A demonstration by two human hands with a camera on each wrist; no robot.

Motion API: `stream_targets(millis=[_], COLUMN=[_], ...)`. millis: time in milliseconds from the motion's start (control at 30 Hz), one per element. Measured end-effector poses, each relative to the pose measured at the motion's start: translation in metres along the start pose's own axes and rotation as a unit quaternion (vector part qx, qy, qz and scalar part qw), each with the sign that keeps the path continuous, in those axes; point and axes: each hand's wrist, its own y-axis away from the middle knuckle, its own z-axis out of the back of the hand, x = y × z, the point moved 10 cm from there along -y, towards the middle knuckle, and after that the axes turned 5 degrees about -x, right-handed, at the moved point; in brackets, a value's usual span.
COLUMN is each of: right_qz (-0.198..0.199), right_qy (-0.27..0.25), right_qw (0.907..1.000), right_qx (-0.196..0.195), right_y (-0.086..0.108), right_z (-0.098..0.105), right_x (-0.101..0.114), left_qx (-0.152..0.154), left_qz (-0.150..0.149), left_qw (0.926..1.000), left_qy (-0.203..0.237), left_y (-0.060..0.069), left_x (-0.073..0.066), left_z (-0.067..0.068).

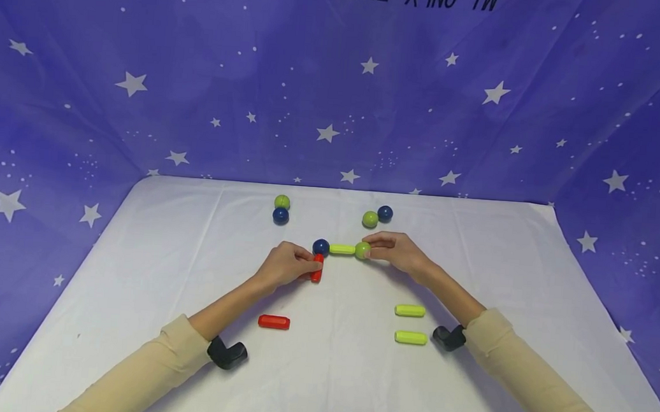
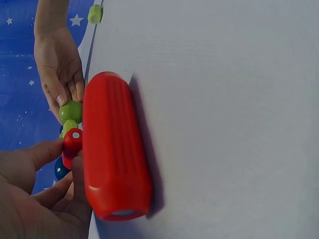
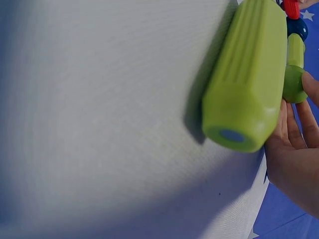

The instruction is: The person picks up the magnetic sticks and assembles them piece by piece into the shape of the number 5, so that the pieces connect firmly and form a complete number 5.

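The left hand (image 1: 287, 265) pinches a red stick (image 1: 316, 275) between thumb and fingers; the right hand (image 1: 398, 251) has thumb and fingers closed on a green ball (image 1: 362, 251). Between the hands, on the counter (image 1: 216, 268), a row of 3 pieces lies end to end: a blue ball (image 1: 321, 247) by the left fingertips, a yellow stick (image 1: 341, 249), then the green ball.

By the look of it, that row is made up, and the red stick is being fitted as the 4th piece; whether it is fixed or only touching cannot be told. Left loose are a spare red stick (image 1: 273, 322) on the body side of the left hand, 2 spare yellow sticks (image 1: 409, 310) on the body side of the right hand, and 2 pairs of balls (image 1: 370, 219), 1 beyond each hand.

The red stick's long axis runs roughly away from the body, its far end at the blue ball, its near end toward the person. The yellow stick runs crosswise from hand to hand, so the 2 sticks form roughly a square corner.
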Motion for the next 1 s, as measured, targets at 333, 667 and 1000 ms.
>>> stream_targets(millis=[333,667,1000], right_qz=[-0.003,-0.002,-0.003], right_qy=[0.005,0.001,0.007], right_qw=[1.0,1.0,1.0], right_qx=[-0.002,0.0,0.003], right_y=[-0.0022,-0.0008,-0.0007], right_z=[0.0001,-0.0013,-0.0001], right_x=[-0.0027,-0.0017,-0.0004], left_qx=[0.007,0.011,0.01], left_qz=[0.004,0.01,0.012], left_qw=[1.0,0.9998,0.9995], left_qy=[0.003,0.015,0.028], left_y=[-0.001,-0.0004,-0.0011], left_x=[0.0007,0.0015,0.0032], left_z=[-0.0012,-0.0025,-0.0028])
